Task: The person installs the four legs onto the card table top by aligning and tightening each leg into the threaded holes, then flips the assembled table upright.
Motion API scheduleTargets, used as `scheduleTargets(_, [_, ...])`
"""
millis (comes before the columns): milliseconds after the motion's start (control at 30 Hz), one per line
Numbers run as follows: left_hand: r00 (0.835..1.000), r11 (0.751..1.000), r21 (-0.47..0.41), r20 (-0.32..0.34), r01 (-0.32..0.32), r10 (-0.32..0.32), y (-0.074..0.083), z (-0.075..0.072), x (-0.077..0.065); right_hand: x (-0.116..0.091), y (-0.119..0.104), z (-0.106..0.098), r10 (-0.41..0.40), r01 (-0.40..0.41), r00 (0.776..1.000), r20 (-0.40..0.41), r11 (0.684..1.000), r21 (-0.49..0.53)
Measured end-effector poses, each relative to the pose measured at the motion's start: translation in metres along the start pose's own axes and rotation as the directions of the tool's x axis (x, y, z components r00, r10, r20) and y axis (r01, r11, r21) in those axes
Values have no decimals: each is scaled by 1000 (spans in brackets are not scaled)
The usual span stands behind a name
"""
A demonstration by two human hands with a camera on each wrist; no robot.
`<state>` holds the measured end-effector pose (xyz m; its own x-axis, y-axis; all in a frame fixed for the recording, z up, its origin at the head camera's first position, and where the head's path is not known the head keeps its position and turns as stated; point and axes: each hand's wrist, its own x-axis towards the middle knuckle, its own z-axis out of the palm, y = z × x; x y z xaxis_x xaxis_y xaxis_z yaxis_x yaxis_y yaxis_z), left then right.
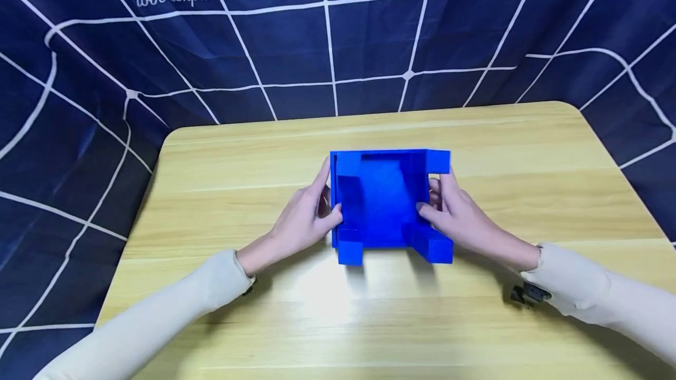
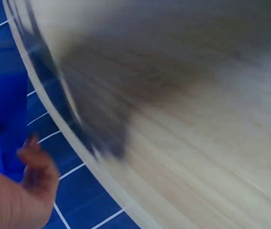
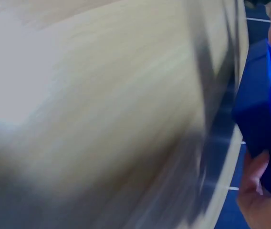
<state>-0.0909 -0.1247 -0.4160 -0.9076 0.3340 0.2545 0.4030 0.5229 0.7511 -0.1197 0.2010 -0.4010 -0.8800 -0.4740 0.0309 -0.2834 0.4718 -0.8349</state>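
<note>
A blue box-like piece [image 1: 381,201] with a hollow middle and a square block sticking out at each corner is held over the table, its hollow side facing the head camera. My left hand [image 1: 302,217] grips its left side, thumb on the near edge and the other fingers partly hidden behind. On the opposite side my right hand [image 1: 465,214] pinches the right wall between two corner blocks, thumb inside. The left wrist view catches part of the blue piece [image 2: 11,109] beside the left hand [image 2: 18,198]. At the right wrist view's edge, the piece [image 3: 257,119] sits above the right hand [image 3: 259,200].
Beneath the hands is a light wood-grain table [image 1: 237,169] with rounded far corners. Dark blue cloth [image 1: 285,46] with white grid lines hangs behind and along both sides. A small black device [image 1: 530,293] sits under the right sleeve cuff.
</note>
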Motion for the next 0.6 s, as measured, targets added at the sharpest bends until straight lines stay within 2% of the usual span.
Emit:
scheduleTargets(100, [994, 997, -63, -107, -35, 28, 7, -3, 2, 0, -9, -7, -5, 6, 999, -49, 1000, 19])
scheduleTargets(167, [988, 989, -147, -155, -21, -2, 12, -4, 2, 2, -14, -12, 1, 2, 998, -67, 999, 43])
scheduleTargets(200, [985, 979, -205, -169, 2, -38, 15, -5, 2, 3, -16, -15, 4, 0, 997, -73, 998, 58])
scheduleTargets(300, [969, 925, -373, -200, 64, -148, 21, -8, 0, 7, -21, -22, 9, 1, 998, -62, 987, 158])
scheduleTargets(367, [958, 885, -460, -216, 71, -189, 25, -10, -2, 7, -23, -26, -20, 33, 997, -69, 980, 198])
scheduleTargets(400, [955, 873, -483, -225, 62, -192, 26, -12, -3, 7, -24, -27, -45, 60, 996, -76, 976, 211])
scheduleTargets(467, [954, 865, -501, -250, 17, -163, 30, -16, -4, 7, -27, -30, -88, 110, 990, -109, 970, 215])
scheduleTargets(533, [953, 868, -495, -278, -37, -118, 32, -19, -4, 6, -30, -32, -117, 145, 981, -153, 972, 186])
scheduleTargets(600, [945, 878, -468, -320, -101, -62, 34, -21, -4, 5, -34, -33, -142, 172, 971, -191, 974, 150])
